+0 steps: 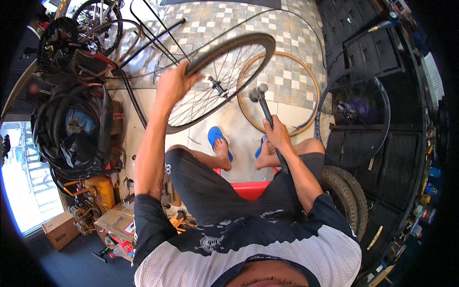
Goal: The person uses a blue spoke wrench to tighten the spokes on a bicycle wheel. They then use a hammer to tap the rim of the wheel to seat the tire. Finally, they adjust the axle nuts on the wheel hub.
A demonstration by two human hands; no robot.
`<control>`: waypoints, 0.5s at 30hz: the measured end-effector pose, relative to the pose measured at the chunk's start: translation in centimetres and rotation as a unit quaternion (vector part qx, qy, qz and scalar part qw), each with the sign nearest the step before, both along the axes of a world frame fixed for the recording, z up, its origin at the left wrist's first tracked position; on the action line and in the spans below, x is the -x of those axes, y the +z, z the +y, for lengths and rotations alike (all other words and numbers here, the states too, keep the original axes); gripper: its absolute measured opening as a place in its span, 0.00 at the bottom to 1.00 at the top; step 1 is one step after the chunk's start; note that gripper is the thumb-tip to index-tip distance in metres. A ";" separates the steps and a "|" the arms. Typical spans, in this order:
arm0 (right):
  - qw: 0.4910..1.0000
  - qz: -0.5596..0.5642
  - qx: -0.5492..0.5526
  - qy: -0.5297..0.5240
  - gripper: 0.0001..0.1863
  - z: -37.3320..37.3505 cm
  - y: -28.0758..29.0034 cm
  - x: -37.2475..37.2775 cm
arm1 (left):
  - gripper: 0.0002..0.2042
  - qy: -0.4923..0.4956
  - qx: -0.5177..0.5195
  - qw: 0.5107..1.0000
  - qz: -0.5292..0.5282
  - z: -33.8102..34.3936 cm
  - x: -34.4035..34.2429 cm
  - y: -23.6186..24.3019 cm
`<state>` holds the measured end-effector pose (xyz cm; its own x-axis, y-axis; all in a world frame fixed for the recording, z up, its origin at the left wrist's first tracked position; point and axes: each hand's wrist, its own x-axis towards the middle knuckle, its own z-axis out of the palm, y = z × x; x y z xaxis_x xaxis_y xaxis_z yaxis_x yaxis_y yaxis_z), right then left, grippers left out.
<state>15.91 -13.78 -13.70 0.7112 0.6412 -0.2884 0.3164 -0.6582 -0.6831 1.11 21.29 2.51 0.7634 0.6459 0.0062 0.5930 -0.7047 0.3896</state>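
Observation:
I sit on a red stool (251, 189) with a spoked bicycle wheel (217, 81) raised in front of me. My left hand (173, 86) grips its black tyre at the upper left rim. My right hand (277, 134) holds a dark-handled hammer (262, 98), its metal head pointing up beside the wheel's hub (217, 87). The hammer head is just right of the spokes, not clearly touching them. My feet in blue sandals (216, 138) rest on the floor below the wheel.
A tan tyre (279, 91) lies flat on the tiled floor behind the wheel. A black rim (354, 112) leans at the right by dark shelving; two tyres (349, 196) stand by my right knee. Coiled tyres (71, 129), bike parts, a compressor (98, 193) and cardboard boxes (60, 229) crowd the left.

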 end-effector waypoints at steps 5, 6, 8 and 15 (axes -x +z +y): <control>1.000 -0.015 -0.010 0.023 0.20 4.0 3.2 1.4 | 0.29 -0.011 -0.052 0.998 0.046 1.5 -6.5 -0.2; 0.999 -0.017 -0.016 0.023 0.20 4.8 3.0 1.5 | 0.29 -0.022 -0.004 1.000 0.007 2.0 -6.8 0.3; 1.000 -0.016 -0.017 0.017 0.20 5.3 1.5 1.6 | 0.29 -0.048 0.103 0.992 -0.060 2.7 -6.1 1.2; 0.999 -0.028 -0.027 0.016 0.20 8.4 -2.3 1.1 | 0.21 0.028 0.054 0.998 -0.030 4.1 0.7 -2.6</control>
<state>14.85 -5.35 -16.03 0.7039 0.6776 -0.2132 0.3763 -0.6102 -0.6972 0.43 25.40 -0.13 0.7267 0.6867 -0.0209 0.6030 -0.6229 0.4984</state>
